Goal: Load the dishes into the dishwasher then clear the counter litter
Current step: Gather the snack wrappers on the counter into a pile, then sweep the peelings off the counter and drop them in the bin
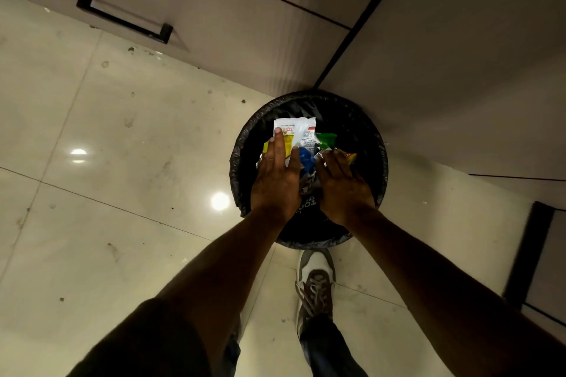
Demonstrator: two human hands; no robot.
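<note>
A round bin with a black liner [364, 128] stands on the floor in the cabinet corner. Both my hands are over its opening with a bundle of litter between them. My left hand [277, 176] lies with straight fingers on a white and yellow packet [298, 131]. My right hand [343, 185] has its fingers curled over crumpled wrappers: a green one [327, 139], a yellow-red one [349, 157] and silver foil. A blue wrapper [306, 159] sits between the two hands. What lies under the hands inside the bin is hidden.
Pale cabinet fronts rise behind the bin, one with a black handle [122, 20] at upper left. The glossy tiled floor [107, 162] spreads to the left. My shoe [315, 281] stands just in front of the bin. A dark frame [530, 257] is at the right edge.
</note>
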